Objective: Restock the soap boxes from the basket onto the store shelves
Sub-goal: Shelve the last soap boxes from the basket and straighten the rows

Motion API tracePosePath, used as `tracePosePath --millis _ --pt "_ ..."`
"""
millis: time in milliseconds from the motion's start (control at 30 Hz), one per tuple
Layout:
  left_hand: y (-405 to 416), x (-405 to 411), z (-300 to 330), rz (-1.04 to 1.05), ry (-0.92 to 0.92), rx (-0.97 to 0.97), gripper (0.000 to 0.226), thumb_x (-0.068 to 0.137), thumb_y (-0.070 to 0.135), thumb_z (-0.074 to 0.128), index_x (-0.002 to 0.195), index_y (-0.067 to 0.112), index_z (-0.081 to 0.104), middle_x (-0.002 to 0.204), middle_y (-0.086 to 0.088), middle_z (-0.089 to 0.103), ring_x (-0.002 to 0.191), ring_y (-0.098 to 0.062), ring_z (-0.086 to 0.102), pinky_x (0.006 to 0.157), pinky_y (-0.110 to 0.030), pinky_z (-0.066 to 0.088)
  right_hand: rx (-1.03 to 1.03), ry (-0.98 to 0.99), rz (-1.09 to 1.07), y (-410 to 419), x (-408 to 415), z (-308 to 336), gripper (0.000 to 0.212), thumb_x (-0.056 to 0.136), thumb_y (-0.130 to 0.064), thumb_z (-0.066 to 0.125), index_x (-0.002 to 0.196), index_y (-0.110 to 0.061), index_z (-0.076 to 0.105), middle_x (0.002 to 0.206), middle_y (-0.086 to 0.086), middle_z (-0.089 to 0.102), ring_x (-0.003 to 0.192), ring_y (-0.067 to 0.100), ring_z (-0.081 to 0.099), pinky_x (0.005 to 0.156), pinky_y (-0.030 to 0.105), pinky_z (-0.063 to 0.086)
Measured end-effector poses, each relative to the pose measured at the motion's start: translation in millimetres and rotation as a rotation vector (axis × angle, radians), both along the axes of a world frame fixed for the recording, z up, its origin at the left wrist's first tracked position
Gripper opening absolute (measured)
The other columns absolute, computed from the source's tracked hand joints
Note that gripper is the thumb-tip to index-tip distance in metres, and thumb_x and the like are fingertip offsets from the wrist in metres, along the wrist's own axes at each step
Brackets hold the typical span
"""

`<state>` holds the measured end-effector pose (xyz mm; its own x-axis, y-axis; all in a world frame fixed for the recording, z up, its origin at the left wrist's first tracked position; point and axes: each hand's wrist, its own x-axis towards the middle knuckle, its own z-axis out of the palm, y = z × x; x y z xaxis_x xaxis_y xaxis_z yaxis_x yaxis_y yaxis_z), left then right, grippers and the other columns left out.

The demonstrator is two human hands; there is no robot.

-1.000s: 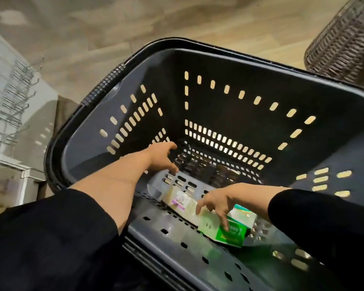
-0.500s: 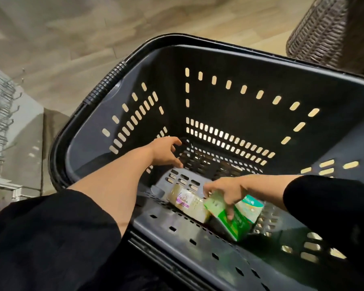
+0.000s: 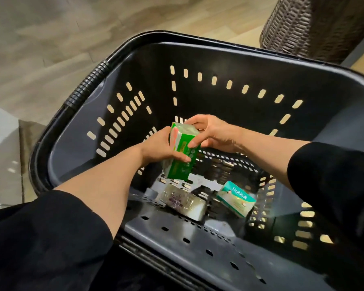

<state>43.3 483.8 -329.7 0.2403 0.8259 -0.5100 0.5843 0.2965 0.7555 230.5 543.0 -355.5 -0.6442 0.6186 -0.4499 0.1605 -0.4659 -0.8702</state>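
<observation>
A green soap box (image 3: 182,156) hangs upright above the floor of the dark grey shopping basket (image 3: 235,246). My left hand (image 3: 159,147) grips its left side with the thumb across the front. My right hand (image 3: 212,133) pinches its top end from the right. On the basket floor lie a pale soap box with a purple label (image 3: 183,201) and a white-and-teal soap box (image 3: 235,198).
The basket stands on a wooden floor (image 3: 51,49). Its ribbed black handle (image 3: 88,82) lies along the left rim. A dark wicker basket (image 3: 315,24) stands at the top right. A pale shelf edge (image 3: 0,131) shows at the far left.
My right hand has lifted the green soap box off the basket floor. My left hand has come over and taken hold of it too. The white-and-teal box stays on the floor.
</observation>
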Motion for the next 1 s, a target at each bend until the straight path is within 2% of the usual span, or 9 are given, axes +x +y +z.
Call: tracePosePath --millis 67,167,267,333,433,600,700,900,1000 --pt "1 -1 -2 0.007 0.083 0.032 0.063 0.069 0.012 0.084 0.12 0.023 0.048 0.113 0.003 0.059 0.103 -0.006 0.061 0.089 -0.026 0.052 0.008 -0.016 0.01 0 -3 -2 0.067 0.07 0.012 0.07 0.13 -0.009 0.049 0.124 0.009 0.059 0.111 0.023 0.062 0.079 0.029 0.056" --pt "6 -8 -5 0.021 0.237 0.056 0.08 0.066 0.02 0.087 0.131 0.012 0.042 0.124 -0.005 0.056 0.115 -0.021 0.055 0.095 -0.038 0.049 0.029 -0.126 0.044 -4 -2 -17 0.08 0.068 0.014 0.072 0.136 -0.013 0.04 0.123 0.01 0.058 0.108 0.024 0.063 0.086 0.036 0.056" --pt "11 -14 -6 0.058 0.38 0.069 0.08 0.064 0.027 0.088 0.126 0.011 0.042 0.124 -0.008 0.057 0.114 -0.026 0.057 0.097 -0.047 0.05 0.13 -0.468 0.283 -26 3 -46 0.075 0.07 -0.002 0.079 0.136 -0.012 0.044 0.125 0.013 0.055 0.106 0.027 0.061 0.089 0.041 0.055" --pt "13 -18 -6 0.07 0.49 0.08 0.078 0.064 0.03 0.088 0.123 0.012 0.041 0.121 -0.009 0.058 0.111 -0.027 0.057 0.095 -0.049 0.05 0.194 -0.654 0.494 -46 -1 -69 0.072 0.075 -0.023 0.08 0.137 -0.01 0.045 0.131 0.013 0.054 0.109 0.025 0.058 0.096 0.038 0.05" --pt "14 -22 -5 0.091 0.575 0.05 0.074 0.067 0.029 0.086 0.123 0.011 0.041 0.12 -0.01 0.057 0.109 -0.029 0.057 0.094 -0.049 0.05 0.295 -0.702 0.608 -86 -23 -99 0.083 0.081 -0.046 0.071 0.144 -0.006 0.034 0.143 0.013 0.044 0.126 0.026 0.047 0.103 0.03 0.037" --pt "16 -26 -7 0.152 0.544 0.0 0.079 0.067 0.028 0.086 0.128 0.01 0.04 0.124 -0.01 0.056 0.112 -0.029 0.056 0.095 -0.049 0.049 0.599 -0.767 0.579 -124 -29 -150 0.095 0.081 -0.066 0.056 0.149 -0.014 0.014 0.146 0.013 0.04 0.127 0.03 0.045 0.103 0.043 0.04" --pt "18 -24 -9 0.155 0.52 -0.011 0.079 0.068 0.028 0.085 0.129 0.01 0.04 0.125 -0.01 0.056 0.112 -0.029 0.056 0.095 -0.048 0.049 0.742 -0.772 0.639 -119 -25 -151 0.094 0.085 -0.062 0.053 0.151 -0.016 0.004 0.152 0.011 0.03 0.13 0.029 0.043 0.101 0.046 0.042" --pt "21 -23 -11 0.178 0.511 0.001 0.079 0.066 0.029 0.086 0.129 0.011 0.04 0.123 -0.009 0.056 0.111 -0.027 0.057 0.094 -0.047 0.051 0.798 -0.877 0.537 -117 -32 -151 0.093 0.072 -0.052 0.067 0.143 -0.016 0.021 0.131 0.006 0.048 0.111 0.027 0.053 0.085 0.04 0.049" --pt "22 -22 -11 0.178 0.508 -0.002 0.079 0.066 0.029 0.087 0.127 0.011 0.041 0.121 -0.008 0.057 0.108 -0.027 0.058 0.092 -0.046 0.052 0.72 -0.944 0.524 -112 -38 -155 0.063 0.067 -0.049 0.073 0.111 -0.02 0.039 0.115 0.005 0.06 0.099 0.027 0.059 0.08 0.037 0.05"
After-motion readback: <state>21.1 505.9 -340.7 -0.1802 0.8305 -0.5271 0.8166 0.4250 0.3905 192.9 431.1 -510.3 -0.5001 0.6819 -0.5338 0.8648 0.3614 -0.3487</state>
